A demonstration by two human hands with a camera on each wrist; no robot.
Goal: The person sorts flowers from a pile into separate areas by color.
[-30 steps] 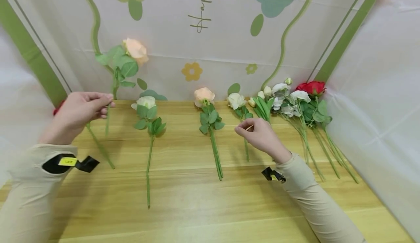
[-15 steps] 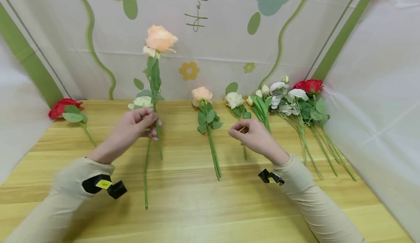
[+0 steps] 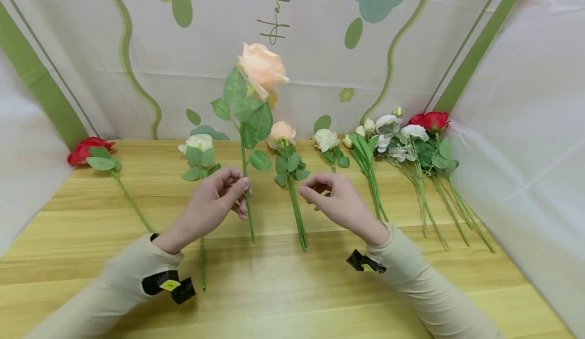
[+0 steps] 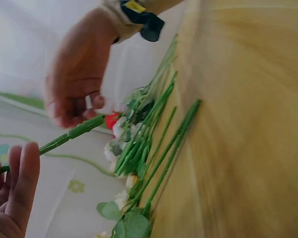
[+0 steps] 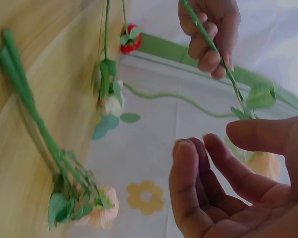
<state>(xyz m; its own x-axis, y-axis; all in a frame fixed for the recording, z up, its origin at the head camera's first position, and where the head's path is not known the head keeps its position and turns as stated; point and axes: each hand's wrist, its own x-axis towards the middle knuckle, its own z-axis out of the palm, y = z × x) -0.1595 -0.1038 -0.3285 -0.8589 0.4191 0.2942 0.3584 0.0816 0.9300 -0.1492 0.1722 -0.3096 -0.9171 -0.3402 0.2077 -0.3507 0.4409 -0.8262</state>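
My left hand pinches the green stem of a peach rose between thumb and fingers. The rose stands upright over the table, its bloom in front of the printed cloth and its leaves spread below the bloom. To the right, my right hand hovers with loosely bent fingers and nothing between them; the right wrist view shows a gap between its thumb and fingers. Between the hands lies another peach rose, with two stems side by side. A white rose lies behind my left hand.
A red rose lies at the far left of the wooden table. On the right lie another white rose, white tulips, white blossoms and a red flower. A printed cloth hangs behind.
My left hand has carried the peach rose from the left toward the middle, and the bloom has turned. My right hand has shifted left, toward it.
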